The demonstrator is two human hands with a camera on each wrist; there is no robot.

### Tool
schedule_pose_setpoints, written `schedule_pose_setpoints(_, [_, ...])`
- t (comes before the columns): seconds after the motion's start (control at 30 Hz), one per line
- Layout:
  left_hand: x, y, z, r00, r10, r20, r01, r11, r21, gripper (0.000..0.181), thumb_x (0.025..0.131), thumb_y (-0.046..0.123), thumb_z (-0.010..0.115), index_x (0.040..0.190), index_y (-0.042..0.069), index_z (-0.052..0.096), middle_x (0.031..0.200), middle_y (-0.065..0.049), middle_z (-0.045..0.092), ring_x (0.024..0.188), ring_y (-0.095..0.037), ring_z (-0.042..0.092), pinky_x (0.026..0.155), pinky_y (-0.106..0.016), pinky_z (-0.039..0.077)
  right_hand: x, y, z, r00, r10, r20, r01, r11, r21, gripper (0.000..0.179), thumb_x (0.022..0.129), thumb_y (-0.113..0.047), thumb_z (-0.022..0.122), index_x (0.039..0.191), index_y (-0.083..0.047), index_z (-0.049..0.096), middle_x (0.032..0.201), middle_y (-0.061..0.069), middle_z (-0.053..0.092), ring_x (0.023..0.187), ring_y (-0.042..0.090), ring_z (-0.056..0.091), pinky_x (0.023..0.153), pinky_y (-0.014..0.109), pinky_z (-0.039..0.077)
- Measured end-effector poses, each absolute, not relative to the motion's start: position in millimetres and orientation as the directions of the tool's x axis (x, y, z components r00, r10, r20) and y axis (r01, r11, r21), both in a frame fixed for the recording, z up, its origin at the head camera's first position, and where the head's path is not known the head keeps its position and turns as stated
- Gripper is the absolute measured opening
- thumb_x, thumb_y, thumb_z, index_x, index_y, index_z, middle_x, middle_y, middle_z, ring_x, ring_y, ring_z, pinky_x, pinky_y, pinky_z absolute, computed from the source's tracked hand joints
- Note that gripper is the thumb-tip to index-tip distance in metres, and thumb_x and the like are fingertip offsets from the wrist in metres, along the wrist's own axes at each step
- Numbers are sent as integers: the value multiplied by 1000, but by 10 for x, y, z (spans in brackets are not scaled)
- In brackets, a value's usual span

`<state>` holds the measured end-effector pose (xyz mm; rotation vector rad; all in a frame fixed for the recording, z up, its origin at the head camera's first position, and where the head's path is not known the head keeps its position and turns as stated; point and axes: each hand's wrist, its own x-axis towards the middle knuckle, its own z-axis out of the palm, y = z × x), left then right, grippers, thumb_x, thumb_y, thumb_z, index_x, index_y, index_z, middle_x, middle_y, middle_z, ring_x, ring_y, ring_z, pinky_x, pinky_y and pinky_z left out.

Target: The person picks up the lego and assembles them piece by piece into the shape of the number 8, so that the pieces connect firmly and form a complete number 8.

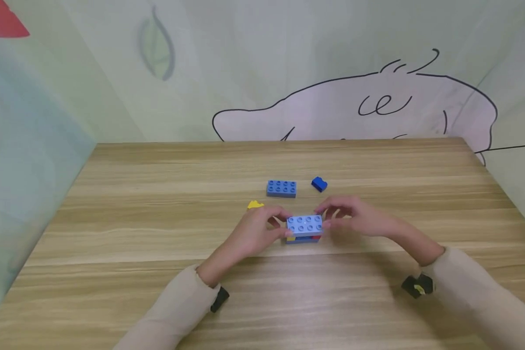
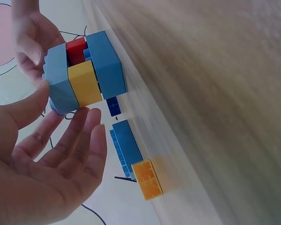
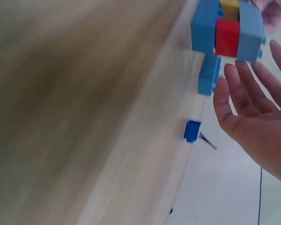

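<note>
A small stack of building bricks stands on the wooden table: a light blue eight-stud brick (image 1: 304, 224) on top, a yellow brick (image 2: 85, 83) and a red brick (image 3: 227, 37) side by side in the middle, and a blue brick (image 2: 107, 65) at the bottom. My left hand (image 1: 255, 231) pinches the left end of the top brick between thumb and fingers. At the right end is my right hand (image 1: 360, 217), its relaxed fingers spread close around the corner. In the right wrist view, its fingertips (image 3: 230, 70) hover right by the red and top bricks.
Behind the stack lie a loose blue eight-stud brick (image 1: 281, 188) and a small dark blue piece (image 1: 319, 184). A yellow piece (image 1: 255, 204) sits just beyond the left hand. A curtain with line drawings (image 1: 253, 63) hangs at the table's far edge.
</note>
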<state>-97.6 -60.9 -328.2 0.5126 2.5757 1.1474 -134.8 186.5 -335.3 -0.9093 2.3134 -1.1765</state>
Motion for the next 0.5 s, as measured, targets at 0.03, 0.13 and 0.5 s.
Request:
schedule_pose_setpoints(0.03, [-977, -609, -3282, -900, 423, -108, 202, 624, 755, 28, 82, 16, 69, 108, 9, 64, 104, -2, 63, 86, -14, 58, 73, -25, 48, -1374, 1875, -3345, -723, -688, -54, -355, 439, -825, 30, 87, -10, 62, 114, 1, 58, 107, 9, 60, 93, 23, 55, 80, 38, 47])
schedule_pose_setpoints(0.13, [-983, -610, -3280, -899, 424, -111, 201, 624, 755, 28, 81, 16, 69, 108, 9, 64, 104, -2, 63, 86, -14, 58, 74, -25, 48, -1457, 1894, -3332, -764, -643, -54, -340, 472, -814, 29, 86, -10, 63, 113, 1, 59, 107, 11, 61, 93, 23, 55, 80, 40, 47])
schedule_pose_setpoints(0.5, [-987, -612, -3281, -899, 423, -115, 200, 628, 752, 30, 81, 15, 70, 109, 8, 64, 104, -3, 63, 86, -14, 58, 74, -26, 48, -1731, 1942, -3395, -843, -538, -20, -345, 568, -748, 35, 82, -3, 66, 115, 1, 57, 118, 15, 55, 95, 28, 50, 80, 42, 46])
